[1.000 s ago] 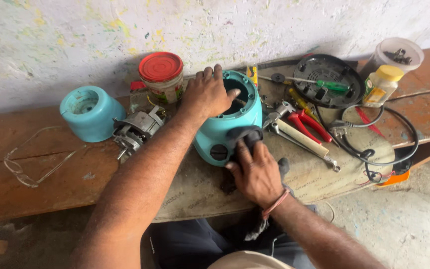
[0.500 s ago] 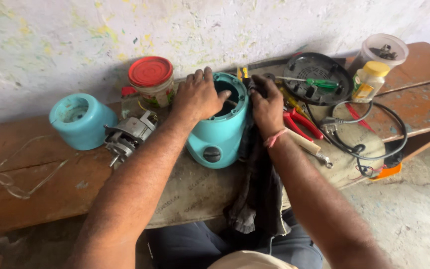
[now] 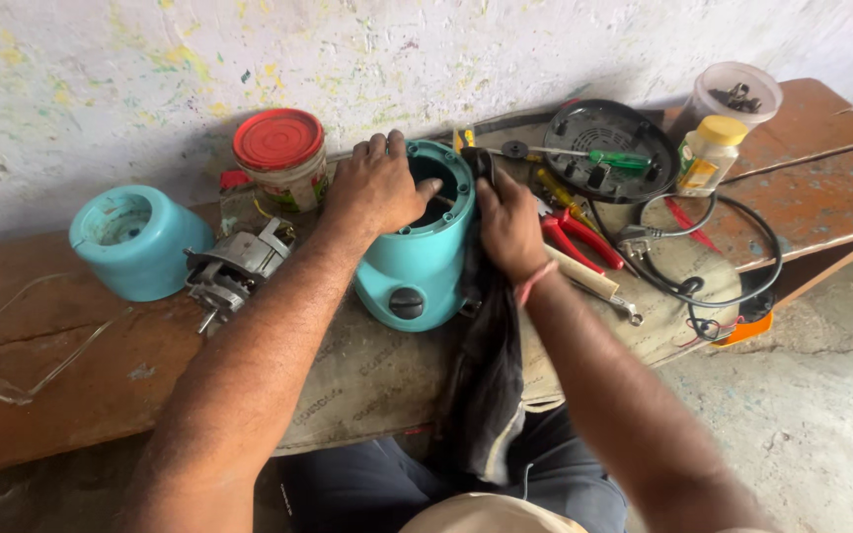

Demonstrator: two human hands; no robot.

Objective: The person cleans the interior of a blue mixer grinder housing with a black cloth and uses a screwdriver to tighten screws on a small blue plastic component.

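A teal mixer housing [image 3: 417, 266] lies on its side on the bench, its open end facing the wall and a black knob toward me. My left hand [image 3: 375, 186] grips the housing's rim from the left, thumb inside the opening. My right hand [image 3: 508, 222] presses a dark cloth [image 3: 486, 375] against the right side of the rim; the cloth hangs down over the bench edge.
To the left lie a second teal housing [image 3: 130, 242] and a bare motor [image 3: 234, 271]. A red-lidded jar [image 3: 281, 158] stands by the wall. Right of the hands lie a black base plate [image 3: 609, 148], green screwdriver [image 3: 614, 158], red pliers [image 3: 580, 237], black cord [image 3: 733, 247], yellow-capped bottle [image 3: 708, 153] and a clear tub [image 3: 737, 94].
My right hand left the knob at the near end of the housing, rose to the rim with the dark cloth, and now wipes there. My left hand kept its grip.
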